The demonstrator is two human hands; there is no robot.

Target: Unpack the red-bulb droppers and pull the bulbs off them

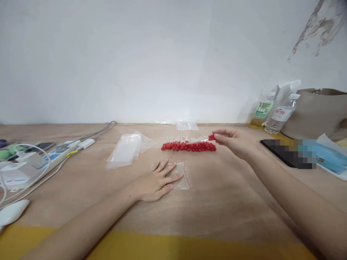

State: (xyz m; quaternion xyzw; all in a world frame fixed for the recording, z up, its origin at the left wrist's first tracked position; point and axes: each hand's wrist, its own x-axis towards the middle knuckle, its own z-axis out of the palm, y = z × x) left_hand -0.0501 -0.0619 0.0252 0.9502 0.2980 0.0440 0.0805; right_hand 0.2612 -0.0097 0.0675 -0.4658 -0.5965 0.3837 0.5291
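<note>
My left hand (158, 180) lies flat with its fingers spread over a clear zip-lock bag (183, 179), which has a red line along its right edge. Between thumb and fingers, my right hand (230, 141) pinches the red end of a pale, slender piece (211, 137) whose exact kind I cannot make out. That piece points left, over a row of thin pale sticks with round red heads (189, 146). The heads face me and the sticks point toward the wall.
More clear plastic bags (123, 150) lie left of the row, and another bag (187, 126) is by the wall. A power strip (56, 155) with cables sits at left. Bottles (282, 113), a beige bag (317, 112) and a dark phone (282, 153) stand or lie at right.
</note>
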